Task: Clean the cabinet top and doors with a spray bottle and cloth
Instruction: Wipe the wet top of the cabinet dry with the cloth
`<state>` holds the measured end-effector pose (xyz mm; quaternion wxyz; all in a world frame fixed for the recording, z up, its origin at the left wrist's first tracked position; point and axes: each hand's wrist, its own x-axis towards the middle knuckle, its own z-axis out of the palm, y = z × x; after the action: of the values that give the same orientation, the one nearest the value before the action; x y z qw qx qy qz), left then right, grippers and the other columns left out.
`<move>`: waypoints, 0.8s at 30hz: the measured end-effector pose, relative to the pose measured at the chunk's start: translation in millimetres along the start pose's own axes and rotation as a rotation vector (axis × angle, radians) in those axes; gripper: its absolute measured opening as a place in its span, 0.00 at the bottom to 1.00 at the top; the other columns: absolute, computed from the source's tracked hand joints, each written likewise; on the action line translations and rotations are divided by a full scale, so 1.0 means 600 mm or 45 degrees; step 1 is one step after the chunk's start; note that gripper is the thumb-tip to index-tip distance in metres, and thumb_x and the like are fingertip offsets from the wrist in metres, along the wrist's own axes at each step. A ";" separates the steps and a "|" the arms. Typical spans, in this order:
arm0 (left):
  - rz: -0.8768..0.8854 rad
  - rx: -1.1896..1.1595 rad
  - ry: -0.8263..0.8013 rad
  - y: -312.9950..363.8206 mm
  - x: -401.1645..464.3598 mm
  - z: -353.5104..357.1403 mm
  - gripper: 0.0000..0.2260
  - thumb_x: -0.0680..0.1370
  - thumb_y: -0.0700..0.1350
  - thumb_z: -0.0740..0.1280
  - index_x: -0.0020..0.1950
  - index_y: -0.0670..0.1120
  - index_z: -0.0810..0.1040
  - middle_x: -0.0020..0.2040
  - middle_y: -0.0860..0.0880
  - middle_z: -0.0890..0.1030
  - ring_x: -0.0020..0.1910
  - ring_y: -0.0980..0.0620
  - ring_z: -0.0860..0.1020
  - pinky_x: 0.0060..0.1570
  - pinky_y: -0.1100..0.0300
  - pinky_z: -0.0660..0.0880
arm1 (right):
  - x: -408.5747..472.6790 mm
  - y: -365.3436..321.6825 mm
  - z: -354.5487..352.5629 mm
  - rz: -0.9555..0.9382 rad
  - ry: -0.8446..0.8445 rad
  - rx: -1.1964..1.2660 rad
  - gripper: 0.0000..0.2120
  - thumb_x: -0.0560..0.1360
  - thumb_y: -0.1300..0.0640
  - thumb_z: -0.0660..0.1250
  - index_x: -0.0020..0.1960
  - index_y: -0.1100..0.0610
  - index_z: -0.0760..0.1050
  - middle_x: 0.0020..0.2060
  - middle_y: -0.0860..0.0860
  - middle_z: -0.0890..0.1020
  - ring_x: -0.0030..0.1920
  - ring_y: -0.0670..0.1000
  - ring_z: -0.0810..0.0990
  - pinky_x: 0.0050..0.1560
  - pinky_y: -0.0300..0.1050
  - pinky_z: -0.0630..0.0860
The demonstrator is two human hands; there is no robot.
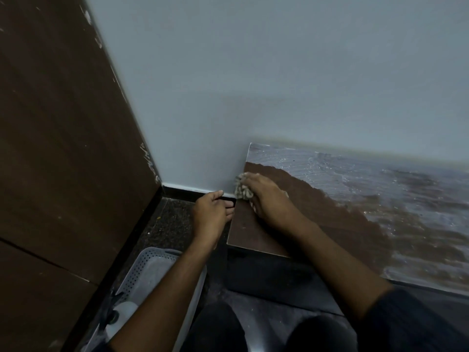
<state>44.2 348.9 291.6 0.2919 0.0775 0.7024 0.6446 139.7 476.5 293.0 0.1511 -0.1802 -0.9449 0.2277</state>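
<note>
Two hands at the cabinet top's (253, 232) left edge. Right hand (266, 196) presses a bunched cloth (241, 190) near the left rear corner; left hand (210, 212), fingers relaxed, hangs beside that edge, holding nothing. Rightward, the top shows grey film. Basket (152, 260) on the floor, left.

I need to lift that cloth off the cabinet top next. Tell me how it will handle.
The cloth bunches under the right hand, so it is probably floppy and will droop when lifted. Its nubby pile suggests an easy grip. The cabinet top looks wet, so it may be damp and heavier.
</note>
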 end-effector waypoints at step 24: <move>0.290 0.177 -0.004 -0.014 0.034 0.026 0.09 0.78 0.41 0.65 0.55 0.49 0.83 0.51 0.51 0.84 0.53 0.54 0.82 0.57 0.55 0.78 | -0.137 -0.044 0.015 -0.072 -0.044 0.019 0.25 0.78 0.61 0.62 0.75 0.55 0.68 0.76 0.52 0.67 0.77 0.55 0.62 0.76 0.53 0.60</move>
<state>37.7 371.2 277.1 0.2120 0.1778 0.7316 0.6231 202.2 417.5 281.6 0.1425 -0.1483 -0.9504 0.2335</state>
